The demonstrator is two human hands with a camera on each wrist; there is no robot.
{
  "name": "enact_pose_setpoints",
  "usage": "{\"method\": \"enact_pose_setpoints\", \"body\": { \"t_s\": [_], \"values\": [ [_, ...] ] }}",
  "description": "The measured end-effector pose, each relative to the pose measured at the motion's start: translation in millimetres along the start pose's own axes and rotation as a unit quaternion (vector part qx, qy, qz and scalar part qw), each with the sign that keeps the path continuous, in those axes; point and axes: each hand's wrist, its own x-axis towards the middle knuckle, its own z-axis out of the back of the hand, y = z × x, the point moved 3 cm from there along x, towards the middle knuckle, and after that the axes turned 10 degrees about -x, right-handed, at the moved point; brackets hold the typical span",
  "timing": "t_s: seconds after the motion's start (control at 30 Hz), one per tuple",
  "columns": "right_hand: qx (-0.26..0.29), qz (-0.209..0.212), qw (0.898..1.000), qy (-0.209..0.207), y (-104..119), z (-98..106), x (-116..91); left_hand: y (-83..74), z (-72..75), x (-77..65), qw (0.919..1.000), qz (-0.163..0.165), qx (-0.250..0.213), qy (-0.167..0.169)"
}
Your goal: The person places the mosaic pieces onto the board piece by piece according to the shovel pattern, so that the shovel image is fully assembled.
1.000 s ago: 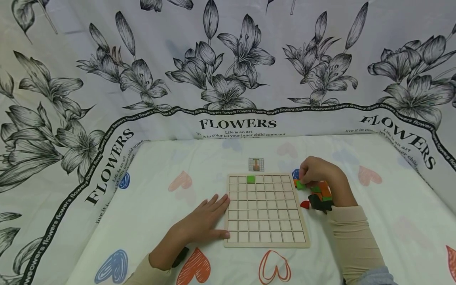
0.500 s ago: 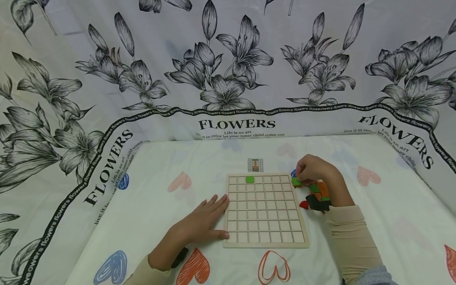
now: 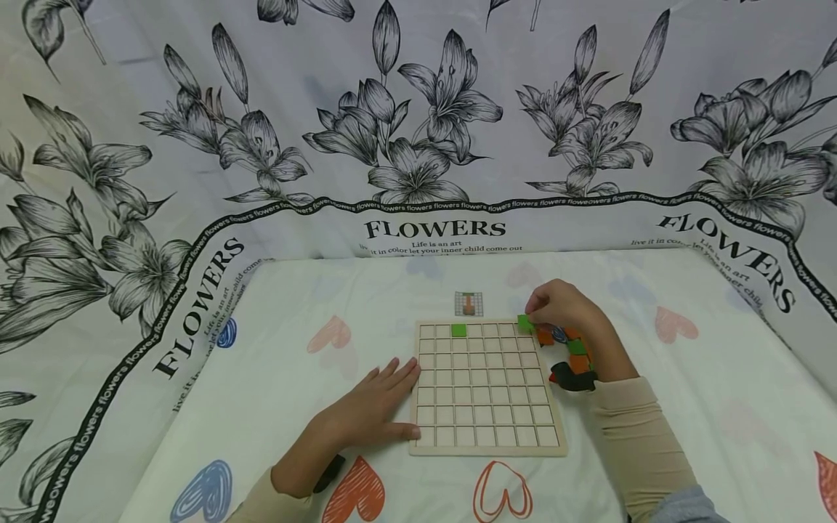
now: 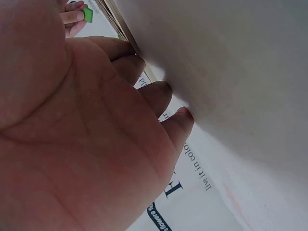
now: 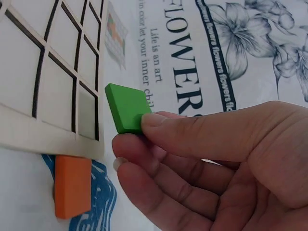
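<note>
Between thumb and fingers, my right hand [image 3: 564, 305] pinches a green square tile [image 5: 129, 108] by one edge. In the head view it hovers at the far right corner of the wooden grid board [image 3: 413, 392]. Another green tile [image 3: 459, 330] sits in the board's far row, in the third cell from the left. My left hand [image 3: 366, 407] lies with fingers extended, its fingertips and thumb at the board's left edge. In the right wrist view an orange tile [image 5: 72, 187] lies just outside the board's edge, below my fingers.
A small printed pattern card [image 3: 468, 303] lies beyond the board. Right of the board is a loose group of orange and green tiles [image 3: 578, 363], with a black piece [image 3: 572, 378] and a red piece [image 3: 552, 377], partly hidden by my right hand and wrist.
My right hand has lifted the green tile from the loose pieces and moved left to the board's far right corner. My left hand has stayed in place.
</note>
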Motion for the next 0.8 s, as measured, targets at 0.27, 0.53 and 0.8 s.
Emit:
{"method": "enact_pose_setpoints", "body": {
  "t_s": [0.27,0.53,0.8],
  "values": [
    [0.018,0.012,0.999,-0.038,9,-8,7,0.6,0.0,0.7,1.0,0.002,-0.002,0.001],
    [0.03,0.019,0.997,-0.062,19,-16,12,-0.8,0.6,0.0,1.0,0.001,-0.006,0.001],
    [0.051,0.028,0.995,-0.085,28,-27,17,-0.8,0.6,-0.8,1.0,-0.001,-0.006,0.001]
  ]
}}
